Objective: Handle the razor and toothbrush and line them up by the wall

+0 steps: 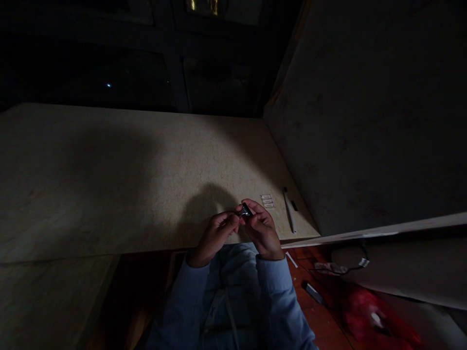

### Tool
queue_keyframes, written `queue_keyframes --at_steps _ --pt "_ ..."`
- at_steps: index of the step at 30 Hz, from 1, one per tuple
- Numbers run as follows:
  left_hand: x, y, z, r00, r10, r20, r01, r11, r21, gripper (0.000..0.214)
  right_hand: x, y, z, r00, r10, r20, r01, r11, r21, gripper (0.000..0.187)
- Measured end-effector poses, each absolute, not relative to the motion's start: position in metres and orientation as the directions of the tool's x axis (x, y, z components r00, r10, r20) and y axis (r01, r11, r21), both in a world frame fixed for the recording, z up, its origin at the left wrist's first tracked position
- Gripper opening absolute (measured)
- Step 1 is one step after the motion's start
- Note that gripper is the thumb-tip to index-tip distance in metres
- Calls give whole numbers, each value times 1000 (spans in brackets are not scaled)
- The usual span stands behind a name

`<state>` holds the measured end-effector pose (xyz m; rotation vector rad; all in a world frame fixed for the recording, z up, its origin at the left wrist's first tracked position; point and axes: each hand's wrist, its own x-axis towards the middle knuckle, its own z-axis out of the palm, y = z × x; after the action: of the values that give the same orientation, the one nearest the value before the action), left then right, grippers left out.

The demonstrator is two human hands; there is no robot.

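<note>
Close to the table's near edge, both hands meet around a small razor [245, 210] with a wide dark head and a shiny neck. My left hand [219, 232] is closed, its thumb and fingers pinching the narrow handle end, which is mostly hidden. My right hand [265, 231] has its thumb and fingers around the wide head. Just right of the hands, a small clear plastic piece with several slots [267, 201] lies on the table. Beyond it are a thin white stick with a dark end [290, 211] and a short black piece [294, 206].
The pale table [164, 170] stretches far to the left, under dark window panes [109, 73]. A wall panel [365, 121] bounds it on the right. Below lie a red plastic bag [368, 311], a dark grey item [313, 292] and a cable [346, 271] on the reddish floor.
</note>
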<state>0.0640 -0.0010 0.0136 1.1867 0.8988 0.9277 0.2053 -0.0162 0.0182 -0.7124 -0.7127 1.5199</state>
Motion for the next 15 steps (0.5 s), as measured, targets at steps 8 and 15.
queue_keyframes --at_steps 8,15 --pt "71 0 7 390 911 -133 -112 190 975 58 209 -15 15 -53 998 -36 -594 -61 -802 51" --pt "82 -1 5 418 893 -166 -187 263 946 62 217 -15 3 -16 999 -39 -616 -40 -787 47"
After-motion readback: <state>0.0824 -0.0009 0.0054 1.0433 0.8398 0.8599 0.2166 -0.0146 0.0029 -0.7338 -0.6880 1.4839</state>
